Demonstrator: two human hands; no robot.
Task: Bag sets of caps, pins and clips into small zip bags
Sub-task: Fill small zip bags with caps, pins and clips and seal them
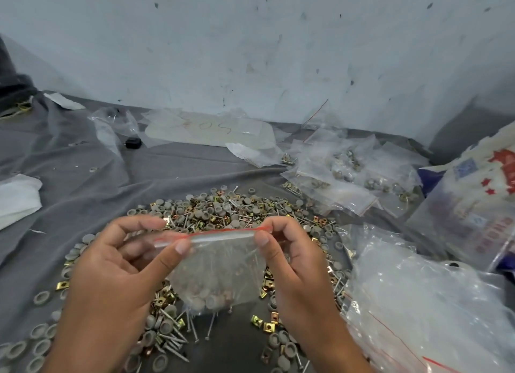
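Head view: my left grip (111, 264) and right grip (289, 261) pinch a filled zip bag (217, 272) at its seal, above the loose pile (211, 211). Finished bags (342, 172) lie toward the table's far right; many parts remain.

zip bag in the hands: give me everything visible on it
The zip bag is small, clear thin plastic with a red strip along its zip top. It hangs upright above the loose parts pile. The left hand and right hand pinch the zip strip at either end. Grey caps and thin pins sit at its bottom.
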